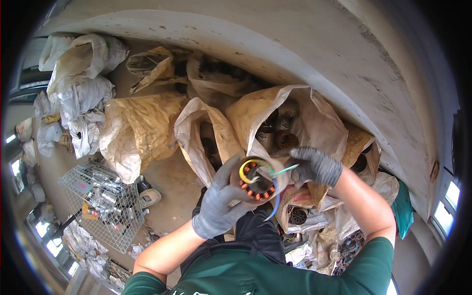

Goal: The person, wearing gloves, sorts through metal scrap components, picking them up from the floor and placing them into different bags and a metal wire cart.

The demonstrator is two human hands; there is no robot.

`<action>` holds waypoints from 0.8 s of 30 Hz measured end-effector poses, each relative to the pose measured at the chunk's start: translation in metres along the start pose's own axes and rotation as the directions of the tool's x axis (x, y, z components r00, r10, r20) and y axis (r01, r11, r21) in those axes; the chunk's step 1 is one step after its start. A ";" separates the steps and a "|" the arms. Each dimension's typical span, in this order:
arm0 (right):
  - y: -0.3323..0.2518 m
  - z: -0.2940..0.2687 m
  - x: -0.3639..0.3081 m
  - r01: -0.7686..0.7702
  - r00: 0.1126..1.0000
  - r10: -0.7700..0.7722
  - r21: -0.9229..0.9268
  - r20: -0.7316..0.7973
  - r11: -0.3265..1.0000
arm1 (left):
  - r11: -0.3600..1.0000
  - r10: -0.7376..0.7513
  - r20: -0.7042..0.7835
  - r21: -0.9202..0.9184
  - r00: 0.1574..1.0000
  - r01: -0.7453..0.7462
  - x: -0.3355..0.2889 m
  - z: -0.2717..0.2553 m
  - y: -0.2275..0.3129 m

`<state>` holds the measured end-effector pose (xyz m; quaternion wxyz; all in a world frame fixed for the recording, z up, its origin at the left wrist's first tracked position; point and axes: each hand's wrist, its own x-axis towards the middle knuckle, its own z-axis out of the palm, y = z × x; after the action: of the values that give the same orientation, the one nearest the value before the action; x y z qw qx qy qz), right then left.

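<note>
A round motor stator [258, 179] with a ring of copper windings is held up in front of my body. My left hand [221, 201], in a grey knit glove, is closed around its left side. Yellow, green and blue wires come out of the stator; the green wire [285, 170] sticks out to the right. My right hand [317, 166], in a matching glove, is just beside that wire's free end. Its fingers are bent but look apart from the thumb, and I see nothing held in them.
Large open woven sacks [300, 113] with dark metal parts inside stand ahead, along a pale wall [255, 44]. A wire cage [105, 206] of metal pieces is on the floor at left. White sacks [83, 93] are piled far left. More sacks and loose parts [349, 248] lie at right.
</note>
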<state>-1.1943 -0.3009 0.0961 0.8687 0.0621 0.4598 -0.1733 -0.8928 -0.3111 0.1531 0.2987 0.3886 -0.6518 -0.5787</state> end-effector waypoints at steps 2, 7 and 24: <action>-0.028 -0.006 0.039 -0.001 0.939 -0.218 -0.638 -0.265 0.770 | 0.999 -0.013 -0.081 0.038 0.997 0.017 -0.025 -0.015 -0.003; -0.034 -0.081 0.187 -0.177 0.958 -0.274 -0.925 -0.083 -0.336 | 0.951 -0.299 -0.175 0.024 0.938 0.307 -0.094 -0.037 -0.008; 0.001 -0.032 0.132 -0.143 0.753 -0.635 -0.900 0.171 -0.412 | 0.739 -0.674 -0.394 -0.334 0.625 0.586 -0.221 -0.086 -0.051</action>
<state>-1.1502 -0.3240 -0.0307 0.3151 -0.7404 0.5885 0.0786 -0.6980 -0.1691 0.1287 0.2640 0.6982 -0.3224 -0.5821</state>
